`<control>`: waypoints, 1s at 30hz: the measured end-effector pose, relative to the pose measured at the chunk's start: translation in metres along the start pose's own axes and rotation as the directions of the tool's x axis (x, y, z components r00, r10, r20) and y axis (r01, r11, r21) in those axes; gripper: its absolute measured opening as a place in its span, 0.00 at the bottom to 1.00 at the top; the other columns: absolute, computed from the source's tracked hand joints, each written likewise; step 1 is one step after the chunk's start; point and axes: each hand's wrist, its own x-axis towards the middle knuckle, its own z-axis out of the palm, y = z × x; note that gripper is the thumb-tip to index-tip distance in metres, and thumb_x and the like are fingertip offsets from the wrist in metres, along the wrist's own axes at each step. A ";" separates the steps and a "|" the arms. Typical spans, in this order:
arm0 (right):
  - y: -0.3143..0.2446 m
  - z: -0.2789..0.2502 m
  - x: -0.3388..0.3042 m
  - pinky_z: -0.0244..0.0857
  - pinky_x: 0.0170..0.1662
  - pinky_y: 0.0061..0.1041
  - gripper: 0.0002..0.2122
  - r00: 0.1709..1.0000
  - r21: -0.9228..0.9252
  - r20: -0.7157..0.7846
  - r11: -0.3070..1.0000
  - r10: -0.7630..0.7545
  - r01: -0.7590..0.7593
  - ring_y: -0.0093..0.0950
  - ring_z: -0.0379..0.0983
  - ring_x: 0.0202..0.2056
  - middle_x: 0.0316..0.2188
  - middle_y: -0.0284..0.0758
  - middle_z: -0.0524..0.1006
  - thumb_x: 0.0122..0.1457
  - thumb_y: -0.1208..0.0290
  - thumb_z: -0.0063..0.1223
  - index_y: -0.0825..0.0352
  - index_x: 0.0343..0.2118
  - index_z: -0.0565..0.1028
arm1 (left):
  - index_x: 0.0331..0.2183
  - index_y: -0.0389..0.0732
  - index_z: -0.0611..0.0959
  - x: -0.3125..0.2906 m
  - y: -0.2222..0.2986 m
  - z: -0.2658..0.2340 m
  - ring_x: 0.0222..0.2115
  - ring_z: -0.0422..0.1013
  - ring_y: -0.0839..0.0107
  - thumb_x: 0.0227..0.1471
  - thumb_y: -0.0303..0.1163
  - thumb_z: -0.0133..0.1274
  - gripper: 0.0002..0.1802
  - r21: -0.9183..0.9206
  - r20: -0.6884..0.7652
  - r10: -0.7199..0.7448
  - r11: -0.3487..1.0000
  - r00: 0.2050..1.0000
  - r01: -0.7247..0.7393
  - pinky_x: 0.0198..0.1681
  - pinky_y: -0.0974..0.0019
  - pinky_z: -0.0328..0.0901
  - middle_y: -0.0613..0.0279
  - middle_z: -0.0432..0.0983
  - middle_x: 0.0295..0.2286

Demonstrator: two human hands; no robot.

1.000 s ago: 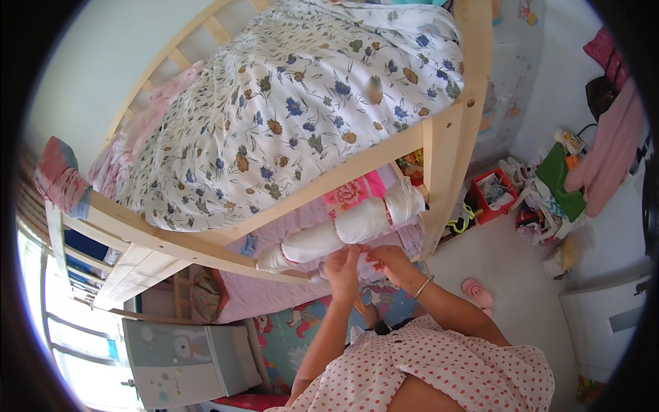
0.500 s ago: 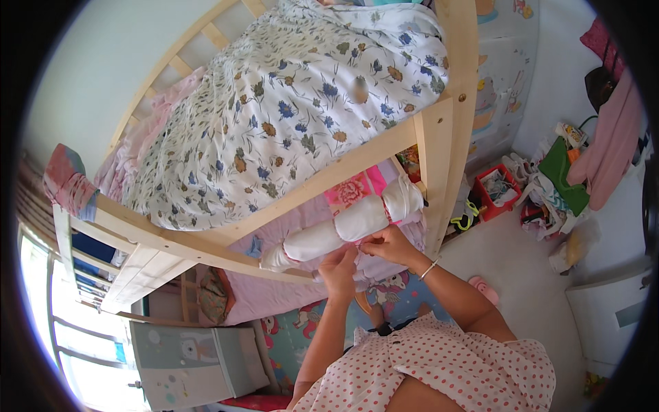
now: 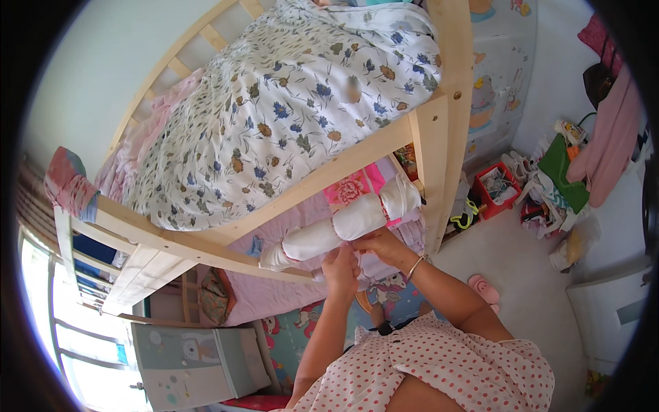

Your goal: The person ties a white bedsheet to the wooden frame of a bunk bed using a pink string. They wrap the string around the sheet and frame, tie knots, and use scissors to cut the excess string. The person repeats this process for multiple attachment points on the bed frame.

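Note:
A white padded cloth roll (image 3: 312, 242) lies along the lower side of the bunk bed, cinched at intervals by thin red ties (image 3: 335, 229). Just below its middle, my left hand (image 3: 341, 269) is closed, thumb and fingers pinched together. My right hand (image 3: 382, 247), with a bangle on the wrist, is also closed, its fingertips meeting those of the left hand against the roll's underside. Whatever is pinched between them is too small or hidden to make out.
Floral bedding (image 3: 281, 117) covers the upper bunk behind a wooden rail (image 3: 329, 167). Pink sheets (image 3: 257, 292) lie on the lower bunk. To the right stand a red bin (image 3: 495, 189) and piled clothes; a pink clog (image 3: 484, 288) sits on the floor. A cabinet (image 3: 185, 364) stands lower left.
My right hand has shifted slightly left, closer to my left hand. Both hands stay pinched under the roll, and the view has turned a little.

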 end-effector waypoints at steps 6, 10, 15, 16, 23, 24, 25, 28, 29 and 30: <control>0.022 -0.002 0.004 0.59 0.25 0.17 0.09 0.996 0.234 -0.013 0.969 0.089 -0.084 0.16 0.66 0.24 0.26 0.27 0.73 0.49 0.75 0.54 0.64 0.34 0.73 | 0.23 0.38 0.73 -0.001 0.001 -0.005 0.09 0.49 0.87 0.49 0.28 0.51 0.07 0.098 0.016 0.025 0.995 1.000 -0.026 0.10 0.78 0.41 0.77 0.56 0.12; 0.034 -0.002 0.011 0.63 0.28 0.19 0.08 0.996 0.666 0.070 0.741 0.046 -0.081 0.19 0.68 0.27 0.30 0.28 0.73 0.52 0.73 0.50 0.63 0.36 0.71 | 0.22 0.38 0.73 -0.011 0.012 0.000 0.10 0.49 0.87 0.47 0.24 0.50 0.05 0.120 0.017 0.014 0.993 1.000 -0.016 0.10 0.79 0.41 0.76 0.56 0.12; 0.007 0.008 0.044 0.65 0.30 0.20 0.09 0.954 0.712 -0.301 0.662 -0.016 0.235 0.20 0.70 0.29 0.30 0.30 0.74 0.57 0.71 0.46 0.63 0.41 0.68 | 0.23 0.35 0.73 -0.022 0.025 -0.002 0.12 0.48 0.85 0.48 0.22 0.47 0.03 -0.143 0.101 0.024 0.990 0.995 -0.009 0.11 0.78 0.39 0.74 0.55 0.14; 0.007 0.010 0.042 0.65 0.30 0.20 0.09 0.960 0.723 -0.281 0.654 -0.015 0.222 0.20 0.69 0.29 0.30 0.30 0.74 0.56 0.72 0.47 0.63 0.40 0.69 | 0.24 0.35 0.73 -0.024 0.024 -0.002 0.12 0.48 0.85 0.48 0.22 0.47 0.03 -0.190 0.089 0.023 0.982 0.996 -0.006 0.12 0.78 0.40 0.74 0.55 0.14; 0.017 -0.015 0.007 0.62 0.26 0.18 0.08 0.987 0.576 -0.157 0.814 0.022 0.074 0.19 0.68 0.25 0.26 0.30 0.73 0.48 0.75 0.56 0.66 0.32 0.72 | 0.28 0.33 0.78 -0.016 0.008 -0.012 0.19 0.62 0.81 0.47 0.21 0.51 0.02 0.178 0.147 0.303 0.928 0.942 -0.327 0.22 0.78 0.58 0.68 0.69 0.20; 0.019 -0.018 0.001 0.60 0.24 0.17 0.07 0.988 0.468 -0.142 0.883 0.054 0.019 0.18 0.67 0.23 0.24 0.30 0.73 0.47 0.75 0.57 0.67 0.30 0.73 | 0.28 0.33 0.78 -0.011 0.004 -0.015 0.21 0.66 0.80 0.47 0.21 0.52 0.03 0.301 0.181 0.376 0.858 0.909 -0.415 0.26 0.77 0.61 0.67 0.72 0.22; 0.023 -0.019 -0.005 0.59 0.23 0.16 0.06 0.982 0.389 -0.176 0.921 0.071 0.003 0.18 0.66 0.21 0.23 0.30 0.72 0.47 0.75 0.57 0.67 0.28 0.73 | 0.28 0.32 0.79 -0.009 0.001 -0.019 0.22 0.66 0.80 0.46 0.21 0.53 0.04 0.343 0.147 0.388 0.843 0.910 -0.415 0.26 0.77 0.61 0.66 0.73 0.22; 0.019 -0.011 -0.024 0.56 0.21 0.16 0.04 0.964 0.220 -0.253 0.975 0.075 -0.018 0.17 0.65 0.18 0.19 0.29 0.72 0.47 0.76 0.57 0.68 0.25 0.74 | 0.28 0.31 0.80 -0.006 -0.003 -0.020 0.24 0.67 0.81 0.44 0.22 0.55 0.05 0.411 0.071 0.409 0.819 0.910 -0.400 0.28 0.77 0.62 0.66 0.74 0.23; 0.021 -0.011 -0.026 0.56 0.21 0.16 0.04 0.965 0.216 -0.256 0.976 0.062 -0.006 0.17 0.65 0.19 0.19 0.29 0.72 0.46 0.76 0.57 0.68 0.25 0.74 | 0.28 0.31 0.80 -0.008 -0.001 -0.015 0.24 0.67 0.80 0.45 0.21 0.55 0.05 0.394 0.053 0.405 0.832 0.913 -0.392 0.29 0.77 0.62 0.66 0.74 0.23; 0.022 -0.010 -0.029 0.57 0.21 0.16 0.04 0.965 0.211 -0.259 0.977 0.049 0.006 0.17 0.65 0.19 0.20 0.29 0.72 0.46 0.77 0.56 0.68 0.25 0.74 | 0.28 0.31 0.80 -0.009 -0.001 -0.012 0.25 0.68 0.80 0.45 0.21 0.55 0.05 0.377 0.035 0.400 0.844 0.916 -0.383 0.29 0.76 0.63 0.66 0.74 0.23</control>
